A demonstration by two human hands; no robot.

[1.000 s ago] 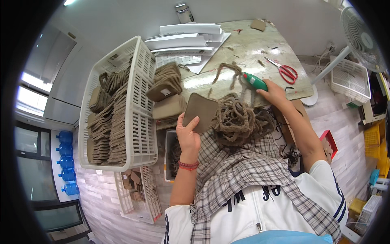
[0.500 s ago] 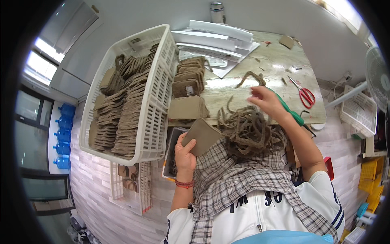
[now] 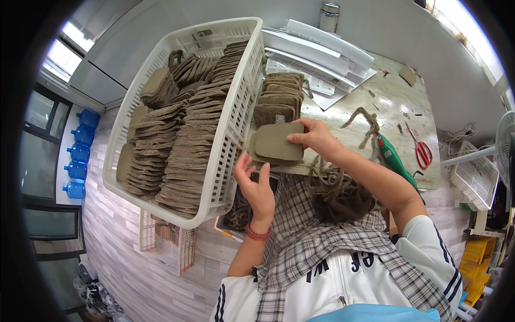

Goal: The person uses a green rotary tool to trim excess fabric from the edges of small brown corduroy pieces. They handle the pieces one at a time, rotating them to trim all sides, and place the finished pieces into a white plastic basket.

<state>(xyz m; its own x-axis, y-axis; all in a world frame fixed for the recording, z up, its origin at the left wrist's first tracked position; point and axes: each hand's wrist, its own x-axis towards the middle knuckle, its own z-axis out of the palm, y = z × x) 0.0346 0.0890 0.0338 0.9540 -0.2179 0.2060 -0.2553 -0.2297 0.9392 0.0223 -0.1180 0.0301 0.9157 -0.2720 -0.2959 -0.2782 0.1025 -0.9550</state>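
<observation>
A flat brown pad with rounded corners (image 3: 280, 141) is pinched at its right edge by my right hand (image 3: 317, 138). It lies over another brown pad (image 3: 253, 154) on the near left of the table, overlapping it. Just below these pads, my left hand (image 3: 257, 190) is open, thumb and fingers apart and nothing in it. On my checked apron rests a tangled heap of brown fuzzy strips (image 3: 342, 196), partly behind my right forearm. Behind the pads stands a row of similar brown pads (image 3: 278, 94), their fuzzy edges showing.
To the left is a white plastic crate (image 3: 240, 107) packed with brown pads. A green-handled tool (image 3: 392, 155), red scissors (image 3: 424, 153) and a loose strip (image 3: 360, 114) lie on the table's right. Papers (image 3: 316, 45) and a lidded jar (image 3: 329, 20) are at the back.
The pad has passed from my left hand to my right and moved onto the pad on the table. My left hand has opened. The green tool's tip shows uncovered.
</observation>
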